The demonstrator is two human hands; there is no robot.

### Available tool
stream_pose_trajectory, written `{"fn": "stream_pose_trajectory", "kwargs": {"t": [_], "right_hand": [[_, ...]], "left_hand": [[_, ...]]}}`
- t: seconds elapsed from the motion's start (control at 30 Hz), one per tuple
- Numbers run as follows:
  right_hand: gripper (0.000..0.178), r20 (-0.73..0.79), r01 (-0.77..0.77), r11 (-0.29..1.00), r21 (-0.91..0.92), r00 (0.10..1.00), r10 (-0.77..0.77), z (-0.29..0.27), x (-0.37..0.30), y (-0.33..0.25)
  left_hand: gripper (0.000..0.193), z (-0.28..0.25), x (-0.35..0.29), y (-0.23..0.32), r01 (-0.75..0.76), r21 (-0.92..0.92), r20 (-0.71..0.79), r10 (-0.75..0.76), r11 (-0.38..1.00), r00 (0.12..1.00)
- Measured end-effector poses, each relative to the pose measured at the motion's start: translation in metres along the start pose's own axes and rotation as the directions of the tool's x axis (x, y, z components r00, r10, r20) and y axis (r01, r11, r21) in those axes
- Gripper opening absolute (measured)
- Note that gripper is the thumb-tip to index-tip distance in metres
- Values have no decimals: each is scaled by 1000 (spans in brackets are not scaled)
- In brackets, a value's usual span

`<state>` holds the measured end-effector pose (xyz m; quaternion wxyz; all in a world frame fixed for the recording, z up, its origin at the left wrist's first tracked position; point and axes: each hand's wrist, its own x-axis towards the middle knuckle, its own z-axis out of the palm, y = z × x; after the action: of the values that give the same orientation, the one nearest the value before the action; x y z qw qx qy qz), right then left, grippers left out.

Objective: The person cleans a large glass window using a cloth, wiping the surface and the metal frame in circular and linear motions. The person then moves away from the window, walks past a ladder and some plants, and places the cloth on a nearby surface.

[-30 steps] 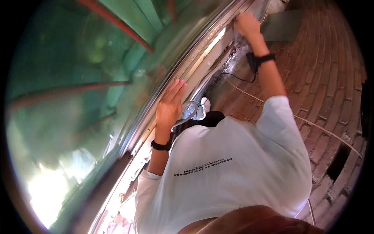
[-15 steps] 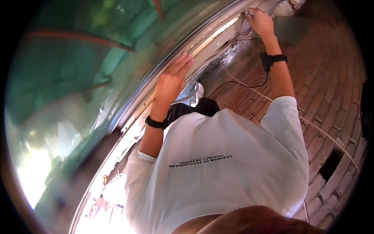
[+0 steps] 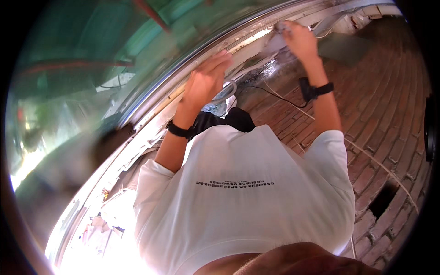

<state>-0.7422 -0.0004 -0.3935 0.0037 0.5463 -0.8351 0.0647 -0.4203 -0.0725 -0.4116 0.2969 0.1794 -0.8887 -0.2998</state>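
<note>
The green-tinted glass [image 3: 78, 96] fills the upper left of the frame, bordered by a pale window ledge [image 3: 251, 42] running diagonally to the upper right. Left of centre, the left hand [image 3: 206, 81] has its fingers extended at the ledge, holding nothing visible (I cannot tell whether it touches). Just beside it curves a grey hose [image 3: 234, 90]. At upper centre-right, the right hand [image 3: 300, 40] grips a greyish cloth [image 3: 276, 42], motion-blurred, near the ledge. A pale cord [image 3: 380, 167] crosses the brick floor [image 3: 366, 114] at right.
</note>
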Motion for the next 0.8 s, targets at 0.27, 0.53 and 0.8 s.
{"fn": "stream_pose_trajectory", "kwargs": {"t": [0.27, 0.53, 0.8], "right_hand": [[27, 40, 59, 979, -198, 998, -52, 2, 7, 7], [33, 20, 299, 935, 189, 951, -308, 9, -48, -86], [32, -256, 145, 944, 298, 964, -68, -22, 13, 84]], "left_hand": [[24, -27, -70, 37, 139, 153, -95, -126, 978, 988], [30, -56, -112, 19, 372, 369, -255, -292, 852, 922], [21, -60, -110, 14, 382, 291, -296, -297, 877, 908]]}}
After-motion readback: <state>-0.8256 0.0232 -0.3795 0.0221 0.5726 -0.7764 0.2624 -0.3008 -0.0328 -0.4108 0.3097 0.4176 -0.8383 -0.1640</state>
